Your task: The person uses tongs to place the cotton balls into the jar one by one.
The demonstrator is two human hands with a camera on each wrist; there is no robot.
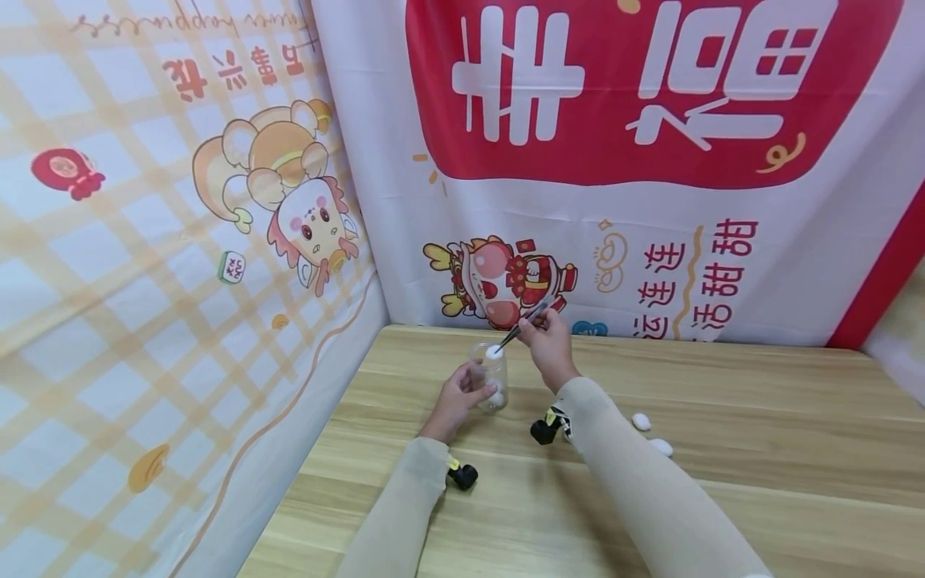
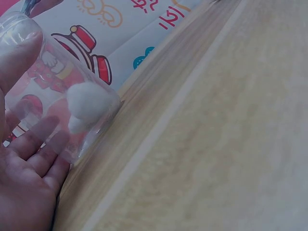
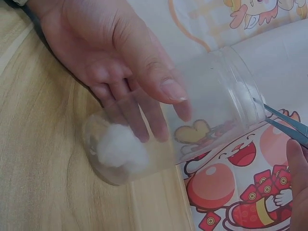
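Observation:
A clear plastic jar (image 1: 493, 376) stands on the table, and my left hand (image 1: 458, 399) grips its side between thumb and fingers. Several white cotton balls (image 3: 122, 149) lie at the jar's bottom, pressed together so that I cannot tell them apart. My right hand (image 1: 551, 349) pinches metal tweezers (image 1: 511, 335) above the jar. Their tips hold another cotton ball (image 1: 495, 352) at the jar's mouth. In the right wrist view the tweezers' tips (image 3: 262, 109) touch this ball just inside the rim. Only the top end of the tweezers shows in the left wrist view.
Loose cotton balls (image 1: 641, 421) lie on the wooden table (image 1: 780, 433) beside my right forearm, partly hidden by the sleeve. A printed cloth (image 1: 405, 265) hangs along the table's back edge, and a checked one (image 1: 144, 321) along the left. Small black cameras (image 1: 464, 477) sit at both wrists.

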